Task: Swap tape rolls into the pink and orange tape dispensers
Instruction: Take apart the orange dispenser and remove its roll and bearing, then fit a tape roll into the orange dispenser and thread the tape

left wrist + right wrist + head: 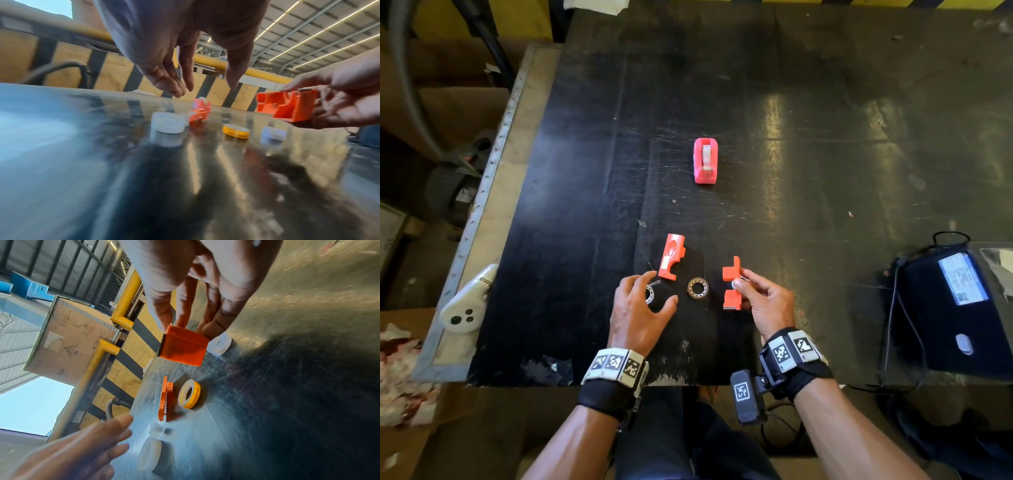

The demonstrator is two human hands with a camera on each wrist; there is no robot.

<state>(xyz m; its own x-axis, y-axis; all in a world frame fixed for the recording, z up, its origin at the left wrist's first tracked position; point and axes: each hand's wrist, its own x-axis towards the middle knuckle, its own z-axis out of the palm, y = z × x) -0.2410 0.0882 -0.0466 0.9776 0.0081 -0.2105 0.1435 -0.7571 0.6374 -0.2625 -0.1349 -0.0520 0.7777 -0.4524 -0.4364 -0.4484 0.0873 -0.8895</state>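
Observation:
The pink dispenser (705,160) stands at mid-table with a pale roll in it. The orange dispenser is split in two. One half (672,257) lies flat on the black table (585,171). My right hand (738,282) pinches the other half (183,347) just above the surface, with a small white roll (220,344) on the table under it. A yellow tape roll (697,287) lies flat between my hands. My left hand (659,289) hovers with fingers spread over a white roll (168,122), without touching it.
A white controller (467,301) lies on the table's left metal edge. A black case (945,308) with cables sits at the right. Crumpled paper (400,377) is at the lower left, off the table.

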